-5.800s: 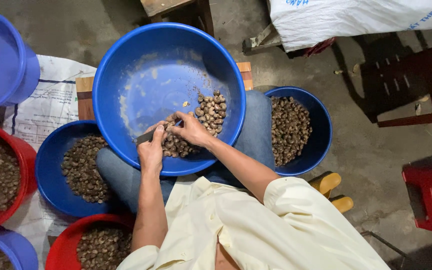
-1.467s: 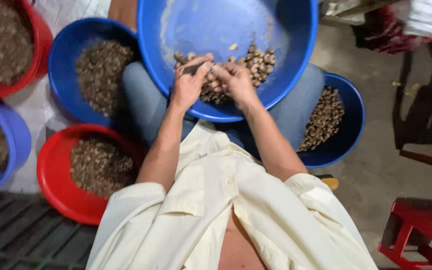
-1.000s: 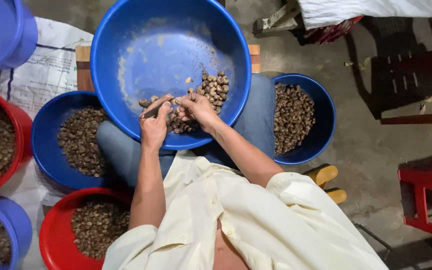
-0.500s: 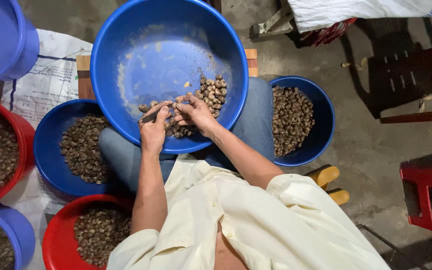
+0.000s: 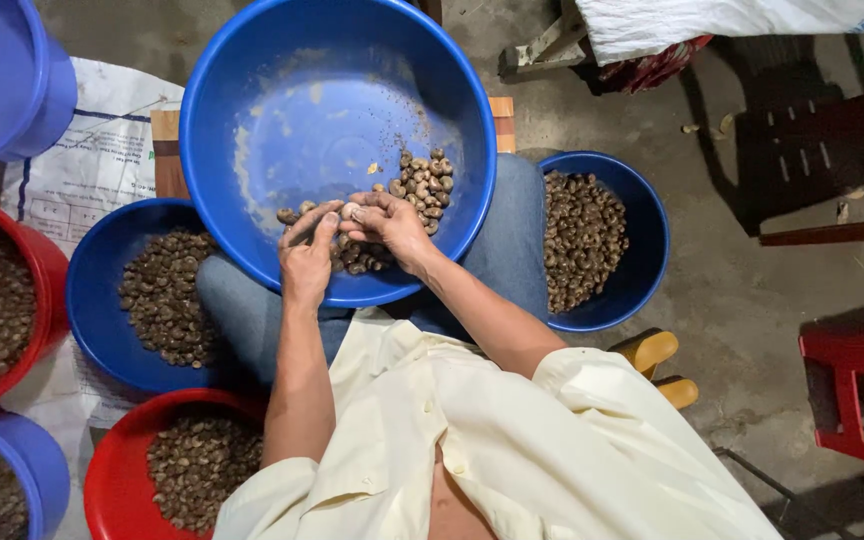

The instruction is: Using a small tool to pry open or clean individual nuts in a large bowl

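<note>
Nearest the camera, the cream shirt [image 5: 472, 450] and both forearms lead up to the big blue basin [image 5: 252, 120] resting on the lap. The left hand [image 5: 304, 262] is closed around a small dark blade [image 5: 299, 237]; its long axis runs from the palm up and to the right, tip aimed at the other hand. The right hand [image 5: 392, 232] pinches a single pale nut [image 5: 351, 210] between thumb and fingers [image 5: 364, 203], right at the blade's tip, over the basin's near side. Judging by this, the step in hand is paring or splitting that nut; the next move seems to call for a short, controlled push of the blade against it while the pinch stays firm. The nut is too small to tell which way it points.

Just beyond and under the fingers lies a heap of brown nuts [image 5: 417, 190]. Left of the fingers sits a blue bowl [image 5: 87, 300] of nuts, right of them another blue bowl [image 5: 652, 240]. Farther off lies concrete floor [image 5: 732, 300].
</note>
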